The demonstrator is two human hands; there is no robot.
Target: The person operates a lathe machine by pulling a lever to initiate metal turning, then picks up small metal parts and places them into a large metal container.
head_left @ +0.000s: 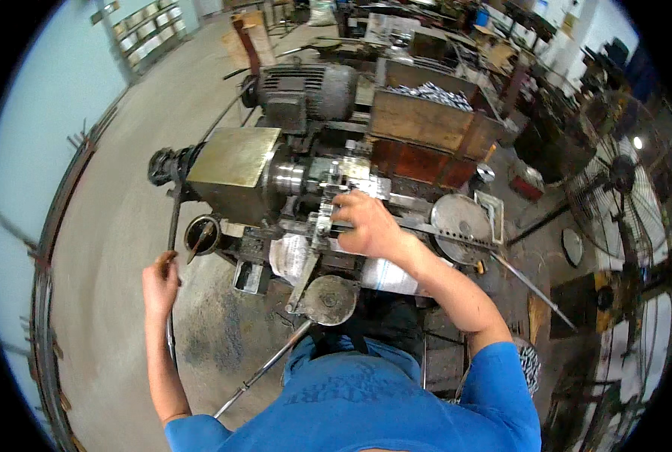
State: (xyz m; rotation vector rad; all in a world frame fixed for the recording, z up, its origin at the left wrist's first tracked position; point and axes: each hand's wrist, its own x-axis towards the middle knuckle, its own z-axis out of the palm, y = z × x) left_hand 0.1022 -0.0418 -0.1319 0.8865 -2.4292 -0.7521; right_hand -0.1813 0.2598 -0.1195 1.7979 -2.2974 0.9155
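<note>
A small lathe-like machine stands before me, with a brass-coloured cover plate [234, 157] on its box and a shiny round spindle [286, 178] beside it. Out to the left, my left hand [161, 288] is closed around a long dark lever bar [174, 226] that runs down from the machine's left end. My right hand [370, 224] reaches over the bright metal tool slide [325, 215], just right of the spindle. Its fingers are curled against the slide, and whatever lies between their tips is too small to make out.
Behind the machine sits a ribbed electric motor [309, 89]. A wooden box [434, 124] of small metal parts stands at the far right. A round metal plate [462, 220], long rods [535, 292] and a standing fan [618, 177] are on the right. A round pot [202, 233] hangs near the left hand.
</note>
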